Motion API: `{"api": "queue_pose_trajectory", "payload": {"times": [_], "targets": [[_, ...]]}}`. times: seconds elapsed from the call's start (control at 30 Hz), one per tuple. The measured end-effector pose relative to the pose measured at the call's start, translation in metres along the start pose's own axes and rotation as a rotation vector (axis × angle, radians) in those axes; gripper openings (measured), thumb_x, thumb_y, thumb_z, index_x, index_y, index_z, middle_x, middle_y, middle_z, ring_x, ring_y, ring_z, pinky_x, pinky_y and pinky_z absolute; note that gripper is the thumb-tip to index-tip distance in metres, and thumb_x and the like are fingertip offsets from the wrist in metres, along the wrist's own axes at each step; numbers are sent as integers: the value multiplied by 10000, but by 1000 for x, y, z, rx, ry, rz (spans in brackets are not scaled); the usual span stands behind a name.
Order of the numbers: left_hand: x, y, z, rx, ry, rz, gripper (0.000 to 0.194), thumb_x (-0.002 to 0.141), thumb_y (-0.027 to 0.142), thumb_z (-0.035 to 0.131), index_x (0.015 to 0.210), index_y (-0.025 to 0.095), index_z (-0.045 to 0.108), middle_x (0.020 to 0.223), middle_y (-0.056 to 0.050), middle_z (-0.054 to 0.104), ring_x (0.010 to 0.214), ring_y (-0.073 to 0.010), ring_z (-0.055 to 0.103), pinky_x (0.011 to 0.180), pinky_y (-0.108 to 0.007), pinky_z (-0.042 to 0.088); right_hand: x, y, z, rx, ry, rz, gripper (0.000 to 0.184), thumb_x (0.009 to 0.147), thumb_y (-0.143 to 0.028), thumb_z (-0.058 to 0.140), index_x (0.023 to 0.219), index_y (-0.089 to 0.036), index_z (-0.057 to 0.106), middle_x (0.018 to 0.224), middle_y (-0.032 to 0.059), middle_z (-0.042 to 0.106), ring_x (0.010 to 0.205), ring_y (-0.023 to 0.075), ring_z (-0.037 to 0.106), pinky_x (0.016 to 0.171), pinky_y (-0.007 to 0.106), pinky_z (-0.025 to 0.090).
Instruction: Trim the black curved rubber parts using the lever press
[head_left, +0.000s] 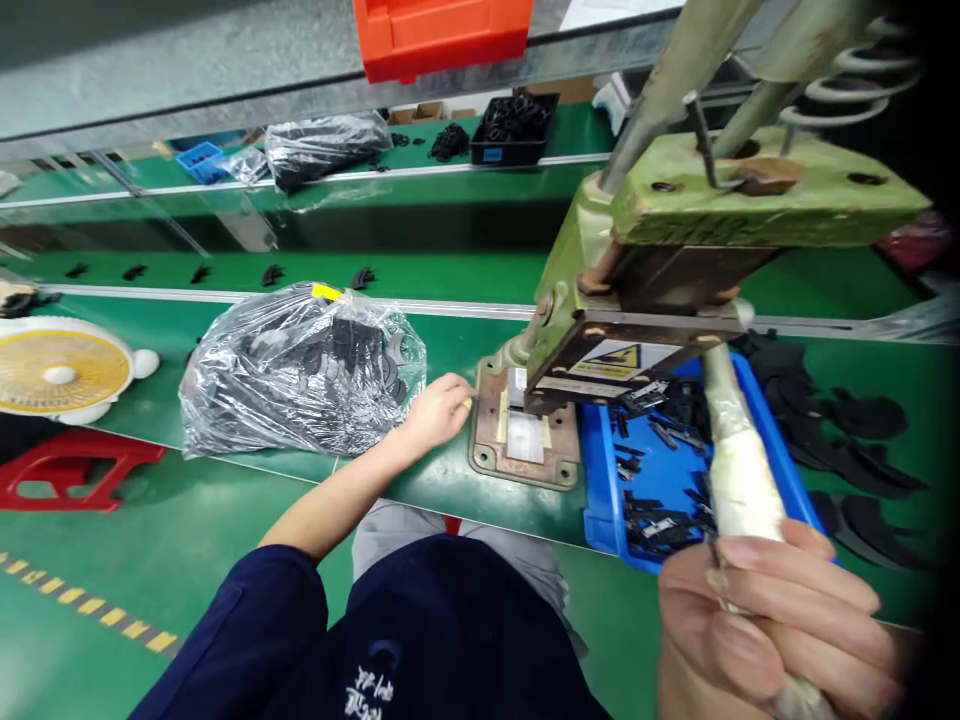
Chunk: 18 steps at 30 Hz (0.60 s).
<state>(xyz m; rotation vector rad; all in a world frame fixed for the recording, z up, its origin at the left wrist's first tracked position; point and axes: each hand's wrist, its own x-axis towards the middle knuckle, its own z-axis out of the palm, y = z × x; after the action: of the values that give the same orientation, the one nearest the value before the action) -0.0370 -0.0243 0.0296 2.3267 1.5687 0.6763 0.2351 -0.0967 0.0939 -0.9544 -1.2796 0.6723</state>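
A green hand press [675,230] stands on the green table with a metal base plate [521,440] under its head. My right hand [772,620] is wrapped round the press's tape-bound lever handle [739,470] at the lower right. My left hand [439,410] rests at the left edge of the base plate, fingers curled and pinched on something small that I cannot make out. A pale flat piece [525,435] lies on the plate beneath the press head.
A blue tray [600,490] with several small black and metal parts sits right of the plate. A clear bag of black parts [300,370] lies to the left. Black flat pieces [855,440] spread at far right. A small fan [64,370], red stool [67,465] and orange bin [442,35] stand around.
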Motion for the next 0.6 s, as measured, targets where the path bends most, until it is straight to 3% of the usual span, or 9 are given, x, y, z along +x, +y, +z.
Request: {"api": "queue_pose_trajectory", "payload": {"times": [0.13,0.23,0.33,0.43,0.5,0.6], "targets": [[-29,-26,-39,176,-79,-304,185,863,159,549,955,149,710,926,-85,658,828,-208,637,787,-333,534,-6,7,-8,-27,24,-98,100,831,-430,609,860,-365,539,731,-6,660,749,252,651,672,521,534],[-52,-27,-52,243,-227,-299,156,870,197,567,936,168,705,885,-66,645,800,-201,633,744,-308,515,-8,17,-11,-27,200,-468,84,828,-402,636,820,-373,557,627,-37,597,644,210,595,721,497,520],[-67,-15,-49,383,-341,-273,158,865,243,597,963,160,689,947,-101,636,863,-240,636,735,-329,511,-7,21,-8,-17,376,-784,74,823,-309,651,817,-364,603,555,-59,504,532,164,502,741,451,491],[-71,-5,-44,537,-400,-305,203,832,264,644,983,130,669,973,-145,626,904,-287,627,743,-368,513,-4,18,-5,-26,343,-779,151,816,-263,625,696,-326,559,565,-44,502,526,170,488,736,457,472],[-70,-2,-43,571,-446,-306,188,829,243,637,972,127,669,958,-153,627,915,-298,621,745,-378,515,-3,15,-5,-13,318,-781,297,787,-249,626,580,-292,418,560,-37,508,528,170,493,723,449,472],[-67,1,-39,573,-473,-241,155,828,159,589,957,138,672,927,-146,635,919,-293,611,769,-387,519,-3,13,-5,8,319,-790,413,762,-252,631,553,-259,274,537,-45,501,515,154,495,725,420,490]]}}
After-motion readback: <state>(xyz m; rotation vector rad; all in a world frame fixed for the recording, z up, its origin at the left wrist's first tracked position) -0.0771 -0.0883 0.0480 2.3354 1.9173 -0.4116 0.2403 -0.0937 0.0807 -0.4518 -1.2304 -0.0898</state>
